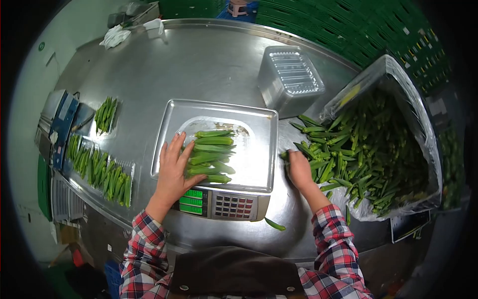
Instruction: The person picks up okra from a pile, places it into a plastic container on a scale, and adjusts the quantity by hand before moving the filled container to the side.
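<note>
My left hand [173, 166] lies with fingers spread against the left ends of a row of green okra [213, 155]. These pods lie side by side in a clear plastic tray on the steel pan [261, 149] of a weighing scale. Right of the scale, my right hand [299, 170] has its fingers curled around an okra pod [284, 155], whose green end shows at the fingertips. Close to that hand, a heap of loose okra [343, 149] spills from a crate lined with clear plastic [432, 159].
Behind the scale stands a stack of clear trays [294, 74]. Filled okra trays [102, 169] sit at the left, near a blue machine [63, 124]. A single okra pod [275, 224] lies at the scale's front right corner. Green crates [328, 25] line the back.
</note>
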{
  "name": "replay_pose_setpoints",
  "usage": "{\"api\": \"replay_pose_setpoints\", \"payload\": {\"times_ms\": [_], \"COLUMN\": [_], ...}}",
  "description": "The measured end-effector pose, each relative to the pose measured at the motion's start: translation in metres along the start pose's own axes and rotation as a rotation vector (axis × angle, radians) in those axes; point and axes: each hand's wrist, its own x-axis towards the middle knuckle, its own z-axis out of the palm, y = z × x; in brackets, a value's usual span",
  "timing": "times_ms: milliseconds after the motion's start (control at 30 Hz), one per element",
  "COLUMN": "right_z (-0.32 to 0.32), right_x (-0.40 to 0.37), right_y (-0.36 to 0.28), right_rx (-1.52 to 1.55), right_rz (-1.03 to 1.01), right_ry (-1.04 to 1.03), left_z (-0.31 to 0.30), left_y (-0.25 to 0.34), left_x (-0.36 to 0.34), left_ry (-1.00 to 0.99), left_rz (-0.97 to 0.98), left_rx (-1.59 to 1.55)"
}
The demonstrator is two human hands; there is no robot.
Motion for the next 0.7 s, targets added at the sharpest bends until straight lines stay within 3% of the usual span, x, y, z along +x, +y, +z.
{"api": "replay_pose_setpoints", "payload": {"times_ms": [67,133,200,267,400,500,600,700], "right_z": [-0.01,-0.038,-0.08,-0.102,-0.109,-0.084,-0.086,-0.083], "right_x": [0.0,0.01,0.017,0.025,0.041,0.053,0.055,0.038], "right_y": [0.0,-0.005,-0.041,-0.085,-0.175,-0.192,-0.181,-0.123], "right_rx": [0.172,0.28,0.451,0.633,0.534,0.333,0.464,0.437], "right_rz": [0.176,0.075,-0.039,-0.231,-0.598,-0.736,-0.659,-0.352], "right_ry": [0.226,0.444,0.413,0.257,-0.074,-0.1,0.205,0.322], "left_z": [-0.001,0.0,0.001,0.007,0.004,0.0,-0.006,-0.009], "left_y": [-0.002,-0.009,-0.012,-0.015,-0.012,-0.01,-0.016,-0.023], "left_x": [-0.011,-0.029,-0.046,-0.058,-0.067,-0.077,-0.091,-0.108], "left_ry": [0.081,0.15,0.209,0.253,0.264,0.295,0.318,0.339], "left_rz": [-0.033,-0.066,-0.122,-0.168,-0.164,-0.181,-0.253,-0.332], "left_rx": [-0.053,-0.097,-0.155,-0.243,-0.268,-0.3,-0.323,-0.377]}}
